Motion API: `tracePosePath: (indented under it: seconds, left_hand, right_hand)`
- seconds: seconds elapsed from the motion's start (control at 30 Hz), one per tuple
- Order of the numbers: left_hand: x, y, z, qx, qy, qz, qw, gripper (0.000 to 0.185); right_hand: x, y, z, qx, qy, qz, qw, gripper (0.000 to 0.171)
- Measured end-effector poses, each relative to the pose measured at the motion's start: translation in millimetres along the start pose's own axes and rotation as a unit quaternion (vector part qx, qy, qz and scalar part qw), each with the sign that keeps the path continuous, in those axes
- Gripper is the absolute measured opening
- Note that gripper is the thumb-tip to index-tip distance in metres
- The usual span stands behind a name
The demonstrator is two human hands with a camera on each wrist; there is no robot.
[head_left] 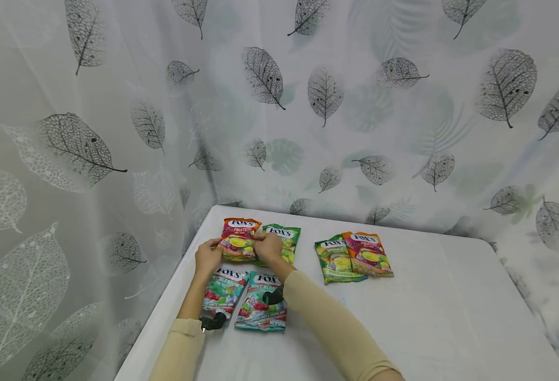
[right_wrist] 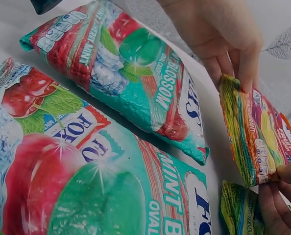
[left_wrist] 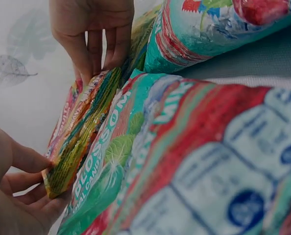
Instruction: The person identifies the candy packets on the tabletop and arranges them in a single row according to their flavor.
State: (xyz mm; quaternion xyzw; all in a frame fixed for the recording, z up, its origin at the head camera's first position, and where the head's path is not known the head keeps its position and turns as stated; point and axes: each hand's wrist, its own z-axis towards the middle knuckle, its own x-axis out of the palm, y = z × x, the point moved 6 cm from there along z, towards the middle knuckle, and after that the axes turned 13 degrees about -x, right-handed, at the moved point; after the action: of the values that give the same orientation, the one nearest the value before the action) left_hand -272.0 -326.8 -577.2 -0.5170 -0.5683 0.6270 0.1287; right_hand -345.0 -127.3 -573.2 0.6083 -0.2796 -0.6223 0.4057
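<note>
An orange and purple Fox's Fruits candy bag (head_left: 238,241) is between my two hands at the table's far left corner. My left hand (head_left: 207,258) pinches its left side, thumb above and fingers beneath in the left wrist view. On the opposite side, my right hand (head_left: 268,247) pinches the bag's edge between thumb and fingers. A green Fox's candy bag (head_left: 290,244) lies just right of it, partly hidden behind my right hand. Nearer to me, below both hands, are two teal Mint Blossom candy bags (head_left: 223,291) (right_wrist: 135,63), side by side and partly covered by my forearms.
Right of my hands, a green Spring candy bag (head_left: 337,262) lies with another Fruits candy bag (head_left: 369,255) overlapping its right side. All the bags are on a white-covered table (head_left: 432,312). A leaf-print curtain (head_left: 351,143) hangs behind and left of it.
</note>
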Motion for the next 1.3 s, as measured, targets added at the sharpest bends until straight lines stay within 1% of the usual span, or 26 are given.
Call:
tracePosePath:
  seconds: [0.2,0.43,0.6,0.7,0.83,1.07,1.13,1.3]
  left_hand:
    - [-1.2,-6.5,-2.5,0.007,-0.001,0.003,1.0,0.037]
    - [-4.7,-10.0,-4.5,0.023,-0.019,0.004,0.9996,0.035]
    - [-4.7,-10.9,-6.5,0.017,-0.017,0.0,0.9997,0.036]
    - [-5.0,-12.8,-7.9,0.019,-0.019,0.001,0.9996,0.035]
    - [-5.4,-17.3,-11.7,0.03,-0.02,0.003,0.9993,0.035]
    - [-5.8,-25.7,-24.2,0.052,-0.014,0.001,0.9985,0.035]
    - [-5.5,-27.5,-27.2,0.056,-0.013,-0.001,0.9983,0.035]
    - [-4.0,-32.0,-36.8,0.054,-0.013,-0.025,0.9981,0.034]
  right_hand:
    - [-1.5,-1.3,1.5,0.011,-0.005,0.007,1.0,0.02]
    - [-2.6,-1.4,0.6,0.025,-0.007,0.03,0.999,0.019]
    - [-6.5,1.4,-2.3,0.032,-0.004,0.047,0.998,0.019]
    - [-10.9,4.3,-3.7,0.021,-0.005,0.047,0.999,0.02]
    - [-17.1,7.9,-5.8,0.006,-0.005,0.039,0.999,0.022]
    - [-26.8,6.2,-10.5,0.012,-0.014,0.076,0.997,0.023]
    - [-30.5,6.3,-12.4,0.011,-0.013,0.075,0.997,0.024]
    - [-45.1,12.9,-20.7,-0.017,-0.004,0.094,0.995,0.025]
